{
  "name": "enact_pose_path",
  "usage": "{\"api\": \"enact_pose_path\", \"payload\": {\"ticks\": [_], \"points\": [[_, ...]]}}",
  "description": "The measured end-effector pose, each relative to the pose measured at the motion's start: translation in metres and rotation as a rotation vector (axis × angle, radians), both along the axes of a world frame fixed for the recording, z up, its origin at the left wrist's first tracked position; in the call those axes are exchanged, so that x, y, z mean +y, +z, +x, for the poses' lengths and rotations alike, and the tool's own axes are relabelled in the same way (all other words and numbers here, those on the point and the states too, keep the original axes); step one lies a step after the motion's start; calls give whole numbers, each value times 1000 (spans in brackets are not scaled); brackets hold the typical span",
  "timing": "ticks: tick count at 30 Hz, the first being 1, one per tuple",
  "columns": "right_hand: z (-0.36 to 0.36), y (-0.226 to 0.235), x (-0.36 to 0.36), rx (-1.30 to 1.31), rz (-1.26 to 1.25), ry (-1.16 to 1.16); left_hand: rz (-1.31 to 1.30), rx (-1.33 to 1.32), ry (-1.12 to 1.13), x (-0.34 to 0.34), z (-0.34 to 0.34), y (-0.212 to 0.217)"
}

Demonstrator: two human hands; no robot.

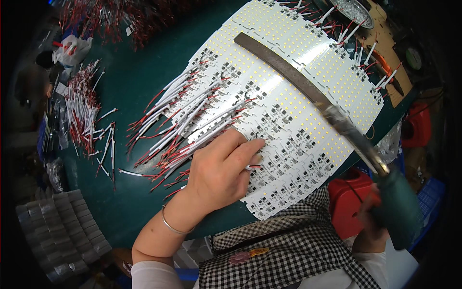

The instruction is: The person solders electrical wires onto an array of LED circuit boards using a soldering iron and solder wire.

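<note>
My left hand (pixel 219 166) is closed over the near left part of a sheet of white LED circuit boards (pixel 298 139). From its fingers sticks the red end of a white-sleeved wire (pixel 253 166). At the right, my right hand (pixel 371 216) is partly hidden and blurred, wrapped round the thick green handle of what looks like a soldering iron (pixel 402 202). The iron's metal shaft points up and left over the boards, its front end smeared by motion. Several white-sleeved wires with red ends (pixel 192 113) lie in rows along the boards' left side.
A dark flat bar (pixel 281 65) lies across the boards. Loose wires (pixel 83 111) are heaped on the green table (pixel 125 82) at left, with more wires (pixel 120 17) at the far edge. Grey stacked pieces (pixel 62 236) stand lower left. A metal dish (pixel 356 12) sits far right.
</note>
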State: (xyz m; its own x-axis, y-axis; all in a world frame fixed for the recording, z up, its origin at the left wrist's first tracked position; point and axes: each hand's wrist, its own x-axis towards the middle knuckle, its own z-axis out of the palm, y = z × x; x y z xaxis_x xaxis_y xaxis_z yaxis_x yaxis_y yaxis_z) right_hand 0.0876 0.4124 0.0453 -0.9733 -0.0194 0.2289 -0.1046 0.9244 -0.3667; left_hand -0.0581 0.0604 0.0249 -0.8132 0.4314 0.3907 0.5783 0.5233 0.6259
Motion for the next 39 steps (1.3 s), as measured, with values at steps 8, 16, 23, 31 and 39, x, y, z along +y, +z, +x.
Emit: {"api": "enact_pose_path", "payload": {"ticks": [8,16,23,31,39], "points": [[-24,4,-18,74,-772,212,29,169,87,-11,-6,9],[-23,3,-32,-159,-1039,29,22,45,153,7,-11,22],[-22,4,-33,-310,-1061,20,-18,-3,184,8,-16,8],[-19,-1,-30,-363,-1089,41,-69,90,127,6,-13,1],[-29,-1,-38,-336,-1085,101,-132,110,117,7,-10,0]]}}
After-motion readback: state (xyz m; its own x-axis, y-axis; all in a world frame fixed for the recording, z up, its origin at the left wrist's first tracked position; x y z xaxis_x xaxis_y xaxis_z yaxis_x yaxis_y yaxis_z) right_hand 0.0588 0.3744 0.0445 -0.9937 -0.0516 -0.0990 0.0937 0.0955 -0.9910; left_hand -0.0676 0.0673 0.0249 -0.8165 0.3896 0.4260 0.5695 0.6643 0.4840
